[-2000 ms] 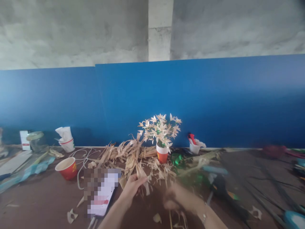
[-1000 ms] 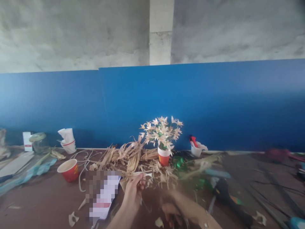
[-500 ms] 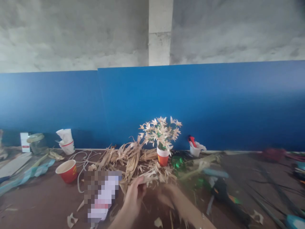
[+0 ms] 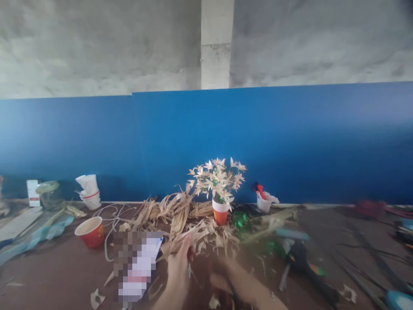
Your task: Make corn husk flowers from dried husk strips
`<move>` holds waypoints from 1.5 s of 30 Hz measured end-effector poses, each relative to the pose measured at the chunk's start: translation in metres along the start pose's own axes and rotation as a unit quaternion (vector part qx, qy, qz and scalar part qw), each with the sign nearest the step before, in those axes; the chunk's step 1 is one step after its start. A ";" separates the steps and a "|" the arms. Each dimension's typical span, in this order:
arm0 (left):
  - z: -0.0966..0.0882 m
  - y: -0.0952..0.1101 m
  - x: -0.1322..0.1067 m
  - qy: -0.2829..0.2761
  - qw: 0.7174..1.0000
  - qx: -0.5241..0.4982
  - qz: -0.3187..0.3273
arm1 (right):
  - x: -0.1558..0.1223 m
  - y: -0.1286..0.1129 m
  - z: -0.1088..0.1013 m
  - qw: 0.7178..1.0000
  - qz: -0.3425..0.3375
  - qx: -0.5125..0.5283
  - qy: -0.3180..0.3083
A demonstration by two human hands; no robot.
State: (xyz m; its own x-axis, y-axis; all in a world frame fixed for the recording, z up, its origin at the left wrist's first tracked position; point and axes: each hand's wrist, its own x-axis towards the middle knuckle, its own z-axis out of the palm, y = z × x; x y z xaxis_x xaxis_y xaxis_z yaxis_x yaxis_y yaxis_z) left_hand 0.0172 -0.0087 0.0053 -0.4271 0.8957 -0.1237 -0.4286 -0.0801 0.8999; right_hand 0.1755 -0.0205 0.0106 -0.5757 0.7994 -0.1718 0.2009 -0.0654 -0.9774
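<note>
My left hand (image 4: 178, 270) is raised over the brown table (image 4: 58, 267), its fingers pinched on a strip of dried husk (image 4: 180, 239) that reaches into the pile of dried husks (image 4: 176, 215). My right hand (image 4: 226, 282) is low beside it and smeared by motion, so its fingers cannot be read. Behind the pile stands a red cup of husk flowers (image 4: 220, 212).
A red paper cup (image 4: 90, 231) and white cord (image 4: 111, 215) lie at the left. Stacked white cups (image 4: 89, 194), a glass jar (image 4: 48, 193) and a small white box (image 4: 33, 193) stand against the blue board. Green ribbon (image 4: 240, 219), a glue gun (image 4: 300, 258) and cables lie at the right.
My left hand has lifted a little and now pinches the husk strip more upright. My right hand has moved down and toward me, still blurred.
</note>
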 end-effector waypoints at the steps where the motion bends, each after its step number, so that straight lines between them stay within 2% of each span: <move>1: -0.001 -0.002 0.000 -0.003 1.000 0.025 0.008 | 0.000 0.000 0.001 1.000 0.001 -0.009 -0.004; 4: -0.003 -0.009 0.001 -0.026 0.996 0.083 0.027 | 0.001 0.002 0.005 1.000 -0.013 -0.020 0.014; 9: -0.004 -0.008 0.002 -0.033 0.990 0.123 0.065 | 0.006 0.009 0.002 0.995 -0.040 0.046 0.075; 11: -0.004 -0.005 0.002 -0.056 0.986 0.134 0.082 | 0.009 0.011 -0.002 0.989 -0.053 0.068 0.122; 14: -0.001 -0.004 0.002 -0.122 0.979 0.139 0.089 | 0.011 0.012 -0.009 0.966 -0.074 0.096 0.228; 16: 0.001 -0.005 -0.001 -0.140 0.981 0.124 0.045 | 0.013 0.011 -0.011 0.956 -0.078 0.096 0.267; 19: 0.005 -0.007 -0.008 -0.149 0.986 0.055 -0.047 | 0.014 0.007 -0.010 0.950 -0.080 0.078 0.293; 23: 0.010 -0.004 -0.017 -0.206 0.968 -0.004 -0.145 | 0.012 0.001 -0.005 0.938 -0.082 0.065 0.331; 25: 0.012 -0.001 -0.021 -0.200 0.964 -0.027 -0.173 | 0.011 0.000 -0.002 0.935 -0.087 0.076 0.335; 28: 0.015 0.003 -0.023 -0.169 0.965 -0.063 -0.191 | 0.013 0.002 0.003 0.937 -0.097 0.091 0.323; 31: 0.014 0.004 -0.021 -0.164 0.968 -0.050 -0.181 | 0.015 0.006 0.004 0.949 -0.079 0.098 0.289; 34: 0.009 0.003 -0.009 -0.136 0.982 -0.012 -0.132 | 0.015 0.011 0.001 0.971 -0.024 0.095 0.217; 36: 0.003 0.002 0.003 -0.093 0.991 -0.002 -0.095 | 0.014 0.014 -0.003 0.984 0.012 0.081 0.160; 39: -0.004 0.003 0.017 -0.057 0.997 -0.009 -0.054 | 0.012 0.019 -0.007 0.992 0.040 0.062 0.105; 45: -0.006 0.006 0.020 -0.059 0.998 -0.028 -0.020 | 0.013 0.030 -0.007 0.994 0.092 0.052 0.026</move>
State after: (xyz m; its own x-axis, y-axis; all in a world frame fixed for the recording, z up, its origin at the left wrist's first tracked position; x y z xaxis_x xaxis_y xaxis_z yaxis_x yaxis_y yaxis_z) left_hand 0.0014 0.0057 0.0054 -0.3140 0.9434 -0.1064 -0.4890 -0.0647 0.8699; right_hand 0.1794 -0.0078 -0.0205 -0.4951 0.7976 -0.3445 0.2137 -0.2725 -0.9381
